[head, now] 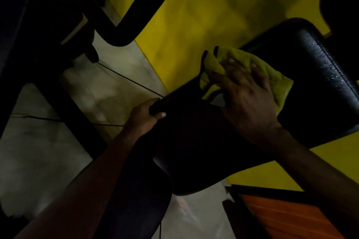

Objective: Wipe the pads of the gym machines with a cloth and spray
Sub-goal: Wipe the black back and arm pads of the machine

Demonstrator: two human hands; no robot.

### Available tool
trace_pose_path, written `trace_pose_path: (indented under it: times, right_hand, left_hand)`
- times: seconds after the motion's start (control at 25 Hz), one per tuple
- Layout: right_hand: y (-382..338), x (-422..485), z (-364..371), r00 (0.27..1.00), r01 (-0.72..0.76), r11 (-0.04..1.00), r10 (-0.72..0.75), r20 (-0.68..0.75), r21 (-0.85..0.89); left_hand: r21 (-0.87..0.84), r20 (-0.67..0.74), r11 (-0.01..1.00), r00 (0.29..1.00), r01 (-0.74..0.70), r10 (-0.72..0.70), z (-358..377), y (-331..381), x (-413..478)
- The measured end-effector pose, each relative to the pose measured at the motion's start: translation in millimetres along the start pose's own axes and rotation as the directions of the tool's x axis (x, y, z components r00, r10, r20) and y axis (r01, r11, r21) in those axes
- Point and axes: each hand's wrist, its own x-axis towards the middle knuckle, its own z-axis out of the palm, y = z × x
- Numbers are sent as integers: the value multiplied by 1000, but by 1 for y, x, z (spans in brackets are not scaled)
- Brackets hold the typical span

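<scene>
support: black pad (320, 93) | on it: green cloth (279, 85), droplets (328, 66) | floor (48, 161): machine frame (68, 112)

A yellow wall (204, 11) is filling the upper part of the view, and soft shadows are lying on it. It is meeting a pale grey tiled floor (44, 153) along a slanting line. Thin dark joints (128, 79) are crossing the tiles. At the upper left, a black machine frame (38, 25) with a curved tube (149, 4) is standing on the floor. An orange panel (285, 217) is showing at the lower right. Only dim light is falling here.
</scene>
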Motion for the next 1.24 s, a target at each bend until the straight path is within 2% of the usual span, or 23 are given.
trace_pose_path:
  times: [0.08,0.2,0.24,0.44,0.64,0.76,0.92,1.08,1.24]
  right_hand:
    - [-1,7,3,1000,-19,999,19,1,-30]
    - [-7,16,10,1000,-25,999,25,3,-29]
    - [-4,14,8,1000,-27,1000,27,-13,-12]
    - [21,-16,-14,993,-103,995,103,-57,-7]
    - [6,23,-13,998,-52,999,52,29,-7]
    - [24,11,-22,1000,-23,999,23,-5,-31]
    - [56,-36,-43,991,-122,992,120,-63,-16]
    - [48,-5,-38,990,-136,989,134,-45,-55]
    - [44,13,-39,989,-131,991,132,-66,9]
  left_hand:
    - [-6,66,1000,998,-15,16,3,19,3]
    - [-111,132,976,971,-188,202,19,63,11]
    - [-112,145,973,965,-204,219,23,75,16]
    - [12,46,979,978,-205,204,39,83,21]
    - [75,53,981,983,-180,176,36,91,15]
    - [32,51,982,982,-185,183,36,89,13]
    - [10,93,980,976,-200,198,33,88,13]
    - [4,93,982,978,-190,189,33,91,14]
    - [1,82,984,981,-178,178,33,90,17]
